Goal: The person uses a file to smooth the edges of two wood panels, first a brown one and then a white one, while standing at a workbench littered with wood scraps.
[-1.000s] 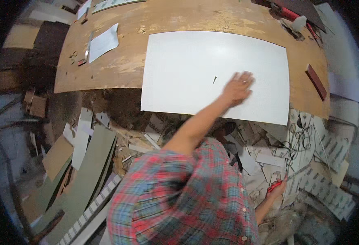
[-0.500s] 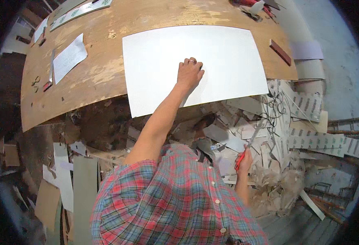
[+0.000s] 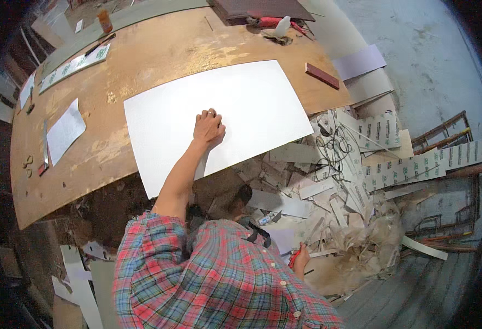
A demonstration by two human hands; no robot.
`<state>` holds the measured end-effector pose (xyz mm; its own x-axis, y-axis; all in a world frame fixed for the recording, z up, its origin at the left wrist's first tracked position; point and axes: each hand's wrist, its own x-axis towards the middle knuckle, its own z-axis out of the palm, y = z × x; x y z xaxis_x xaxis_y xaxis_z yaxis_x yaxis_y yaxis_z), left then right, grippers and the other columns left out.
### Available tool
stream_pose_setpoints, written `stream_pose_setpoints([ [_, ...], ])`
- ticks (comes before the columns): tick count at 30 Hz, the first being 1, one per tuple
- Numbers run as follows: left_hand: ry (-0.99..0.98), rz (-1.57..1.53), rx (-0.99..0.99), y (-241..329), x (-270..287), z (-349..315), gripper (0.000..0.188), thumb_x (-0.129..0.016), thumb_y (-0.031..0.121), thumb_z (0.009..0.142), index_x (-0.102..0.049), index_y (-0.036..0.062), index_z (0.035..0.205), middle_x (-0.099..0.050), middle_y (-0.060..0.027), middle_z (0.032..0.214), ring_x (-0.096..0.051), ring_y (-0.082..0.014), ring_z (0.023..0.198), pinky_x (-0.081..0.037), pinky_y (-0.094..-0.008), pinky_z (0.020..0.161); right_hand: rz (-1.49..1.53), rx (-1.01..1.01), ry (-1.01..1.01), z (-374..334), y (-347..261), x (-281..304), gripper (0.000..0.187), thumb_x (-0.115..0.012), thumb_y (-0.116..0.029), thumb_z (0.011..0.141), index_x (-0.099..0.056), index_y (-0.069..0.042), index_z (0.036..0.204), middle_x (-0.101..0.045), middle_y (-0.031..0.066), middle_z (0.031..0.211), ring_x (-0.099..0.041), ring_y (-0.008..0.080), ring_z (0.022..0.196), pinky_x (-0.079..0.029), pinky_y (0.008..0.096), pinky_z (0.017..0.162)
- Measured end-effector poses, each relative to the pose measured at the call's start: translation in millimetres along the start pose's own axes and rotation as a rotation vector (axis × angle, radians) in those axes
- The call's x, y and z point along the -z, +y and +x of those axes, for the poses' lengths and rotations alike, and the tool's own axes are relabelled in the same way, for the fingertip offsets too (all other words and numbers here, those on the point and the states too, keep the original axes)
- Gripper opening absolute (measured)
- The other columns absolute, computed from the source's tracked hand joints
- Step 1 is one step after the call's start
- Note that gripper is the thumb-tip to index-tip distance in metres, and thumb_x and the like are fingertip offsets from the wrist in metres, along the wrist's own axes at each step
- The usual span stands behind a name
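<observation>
A large white sheet (image 3: pixel 257 104) lies on the worn wooden table (image 3: pixel 164 60), its near edge overhanging the table's front. My left hand (image 3: pixel 209 129) rests near the middle of the sheet, fingers curled in, a ring on one of them. A small dark spot shows at its fingers, and I cannot make out what they hold, if anything. Low at my right side, my right hand (image 3: pixel 302 256) is closed round a red-handled tool (image 3: pixel 294 258); most of the tool is hidden now.
On the table are a paper (image 3: pixel 66 131), a dark red block (image 3: pixel 322 76), scissors (image 3: pixel 28 164) and a white bottle (image 3: pixel 283 26). Offcuts (image 3: pixel 317 189), tangled cord (image 3: pixel 337 148) and crumpled plastic (image 3: pixel 378 230) cover the floor at right. Metal frames (image 3: pixel 444 129) stand beyond.
The view has swung, so the table and sheet appear lower and further left. My right hand has dropped closer to my body, and the tool's long thin blade no longer shows.
</observation>
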<state>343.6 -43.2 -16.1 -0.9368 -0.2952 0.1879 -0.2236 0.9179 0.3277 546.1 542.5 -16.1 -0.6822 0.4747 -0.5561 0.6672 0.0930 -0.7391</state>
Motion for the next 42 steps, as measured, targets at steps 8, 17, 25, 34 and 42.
stream_pose_setpoints([
  [8,0.21,-0.044,0.098,-51.9,29.0,-42.5,0.025,-0.059,0.011,0.078,-0.06,0.0033,0.102,-0.062,-0.0205,0.118,-0.056,-0.0405,0.113,-0.045,-0.0528,0.097,-0.028,0.125,-0.137,47.6,-43.0,-32.2,0.033,-0.054,-0.045,0.104,-0.066,-0.015,0.114,-0.051,0.001,0.06,-0.045,0.0134,0.039,-0.037,0.031,0.035],
  [17,0.061,-0.076,0.146,-79.0,57.8,-87.9,0.042,-0.056,0.017,0.089,-0.057,-0.0017,0.127,-0.059,-0.0242,0.133,-0.056,-0.0417,0.122,-0.044,-0.054,0.104,-0.196,0.135,-0.174,86.3,-27.8,-27.8,0.04,-0.056,-0.044,0.102,-0.06,-0.008,0.086,-0.05,0.0022,0.055,-0.046,0.0135,0.039,-0.036,0.0317,0.035],
  [25,-0.153,0.101,0.056,17.3,2.6,-75.4,0.065,-0.039,0.047,0.104,-0.031,0.0144,0.16,-0.023,-0.0117,0.168,-0.02,-0.0304,0.155,-0.015,-0.0512,0.126,-0.291,0.119,-0.261,49.3,-71.4,-45.2,0.033,-0.052,-0.038,0.105,-0.06,-0.007,0.098,-0.054,0.003,0.06,-0.045,0.013,0.039,-0.035,0.0304,0.034],
  [34,-0.153,0.304,0.671,-190.8,145.0,-294.3,0.046,-0.058,0.027,0.094,-0.061,0.0094,0.137,-0.056,-0.022,0.142,-0.049,-0.0391,0.134,-0.038,-0.0513,0.112,-0.174,0.347,-0.299,-47.0,-11.8,-68.4,0.048,-0.049,-0.014,0.104,-0.046,-0.01,0.152,-0.062,0.0057,0.08,-0.055,0.0085,0.056,-0.046,0.0266,0.049],
  [42,0.165,-0.104,0.359,-142.6,113.2,-236.5,0.049,-0.067,0.023,0.086,-0.061,-0.002,0.129,-0.06,-0.0291,0.132,-0.052,-0.0461,0.129,-0.038,-0.0533,0.111,-0.606,1.234,-0.478,-76.9,-89.3,-144.3,0.04,-0.059,-0.01,0.099,-0.063,-0.013,0.138,-0.07,0.0127,0.094,-0.068,0.0249,0.082,-0.055,0.0347,0.076],
])
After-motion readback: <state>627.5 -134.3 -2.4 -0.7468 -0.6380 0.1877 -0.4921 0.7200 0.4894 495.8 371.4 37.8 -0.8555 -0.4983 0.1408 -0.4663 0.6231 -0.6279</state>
